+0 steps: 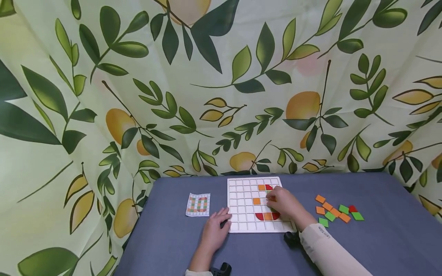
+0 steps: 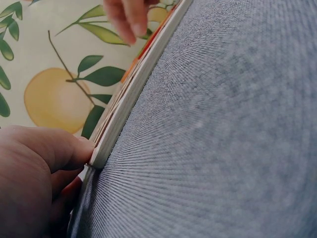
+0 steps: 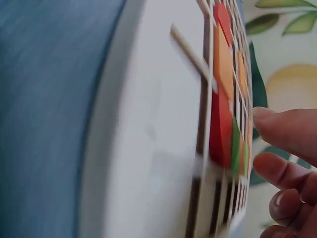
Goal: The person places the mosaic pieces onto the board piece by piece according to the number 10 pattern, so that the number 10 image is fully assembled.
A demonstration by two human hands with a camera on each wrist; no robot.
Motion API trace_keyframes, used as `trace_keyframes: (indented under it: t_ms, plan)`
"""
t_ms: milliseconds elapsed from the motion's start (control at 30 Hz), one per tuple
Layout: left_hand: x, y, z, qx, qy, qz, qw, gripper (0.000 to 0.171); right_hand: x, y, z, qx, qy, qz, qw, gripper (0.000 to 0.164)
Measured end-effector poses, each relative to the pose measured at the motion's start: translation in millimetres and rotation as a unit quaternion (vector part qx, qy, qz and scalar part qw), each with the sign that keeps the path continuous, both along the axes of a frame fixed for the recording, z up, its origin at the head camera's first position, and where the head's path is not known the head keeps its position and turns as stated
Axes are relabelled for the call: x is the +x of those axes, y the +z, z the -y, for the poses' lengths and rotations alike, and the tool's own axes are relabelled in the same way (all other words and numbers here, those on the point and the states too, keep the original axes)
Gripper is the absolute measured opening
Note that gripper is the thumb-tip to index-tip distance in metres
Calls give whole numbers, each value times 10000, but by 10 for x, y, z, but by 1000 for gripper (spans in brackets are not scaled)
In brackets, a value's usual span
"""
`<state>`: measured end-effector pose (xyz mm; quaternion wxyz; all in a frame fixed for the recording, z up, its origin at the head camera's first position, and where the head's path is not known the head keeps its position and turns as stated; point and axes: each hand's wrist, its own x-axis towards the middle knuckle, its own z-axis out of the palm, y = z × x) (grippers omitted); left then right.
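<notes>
A white grid board (image 1: 241,226) lies on the table with several orange, red and green tiles in its cells. My left hand (image 1: 215,232) rests at its near left corner, thumb and fingertips against the edge. Seen from the left wrist, the thumb (image 2: 77,148) presses the corner. My right hand (image 1: 284,203) hovers over the board's right half and partly covers the tiles. In the right wrist view its thumb and forefinger (image 3: 287,129) are apart, with nothing visible between them. Near the front row, an orange tile (image 1: 268,216) sits between two red rounded ones.
A small printed card (image 1: 190,209) with a coloured grid pattern lies left of the board. To the right are loose tiles: several orange (image 1: 320,199), several green (image 1: 357,216) and one red (image 1: 352,208). A leaf-and-fruit patterned cloth (image 1: 221,96) hangs behind the table (image 1: 165,237).
</notes>
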<state>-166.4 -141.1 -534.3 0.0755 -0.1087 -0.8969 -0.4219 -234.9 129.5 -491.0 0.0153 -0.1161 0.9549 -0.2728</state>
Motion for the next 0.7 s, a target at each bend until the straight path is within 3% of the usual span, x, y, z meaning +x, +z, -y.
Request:
trace_keyframes:
  t_ms: [400, 700]
  plan:
    - [7, 16, 10, -39, -63, -66, 10000, 23, 507, 1, -982, 48, -367, 248, 9990, 34]
    - [10, -12, 6, -53, -18, -51, 10000, 23, 736, -24, -1465, 128, -803, 896, 9927, 42]
